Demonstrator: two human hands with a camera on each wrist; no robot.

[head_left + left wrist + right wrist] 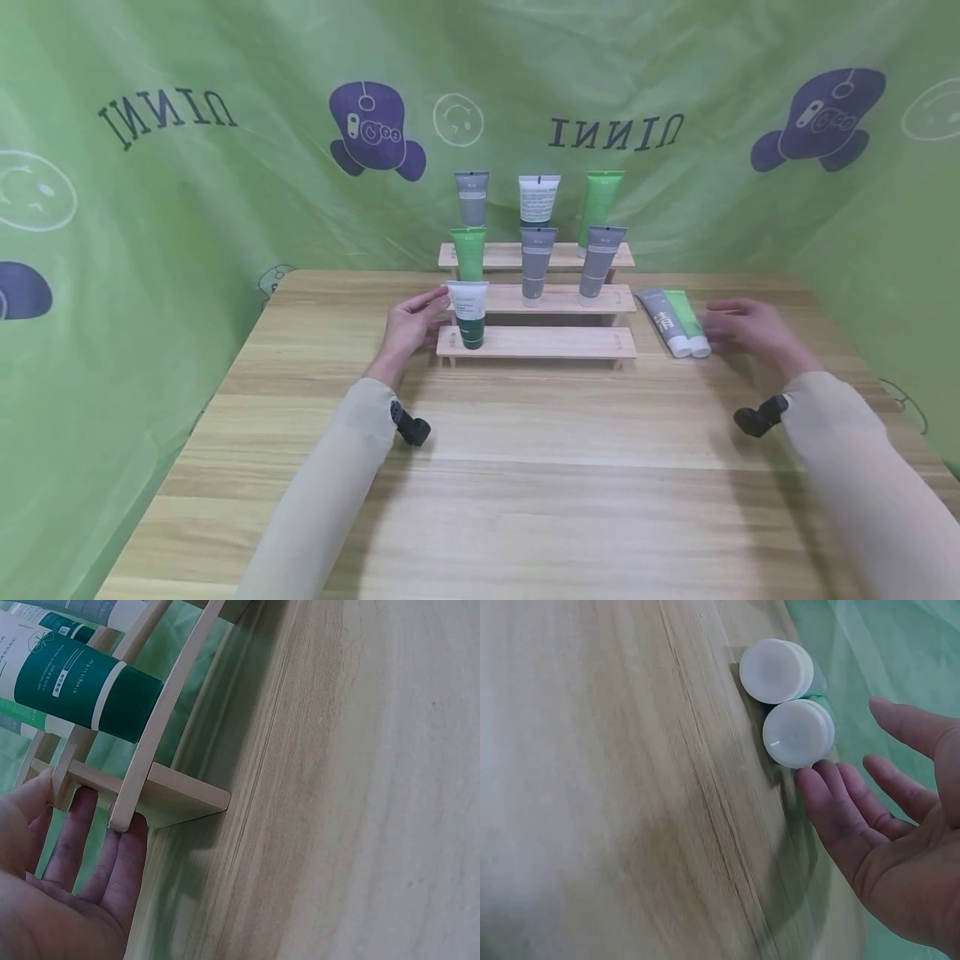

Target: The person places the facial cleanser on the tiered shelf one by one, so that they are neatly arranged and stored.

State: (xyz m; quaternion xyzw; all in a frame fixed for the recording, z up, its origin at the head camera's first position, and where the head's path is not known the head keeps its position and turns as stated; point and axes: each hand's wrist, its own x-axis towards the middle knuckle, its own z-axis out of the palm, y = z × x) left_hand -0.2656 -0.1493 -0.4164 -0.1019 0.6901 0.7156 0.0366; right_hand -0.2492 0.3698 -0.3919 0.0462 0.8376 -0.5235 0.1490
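Note:
A three-tier wooden rack holds several squeeze tubes standing on their caps. My left hand is at the rack's left end. In the left wrist view, that hand's fingertips touch the wooden side and the end of the lowest shelf, close to the white and dark green tube. On the right, a grey tube and a green tube lie side by side on the table. My right hand is beside them, fingers loosely extended. Its fingertips are close to the nearer white cap; contact is unclear.
On the middle tier stand a green tube and two grey tubes. The top tier carries a grey tube, a white tube and a green tube. A green printed cloth hangs behind and around the wooden table.

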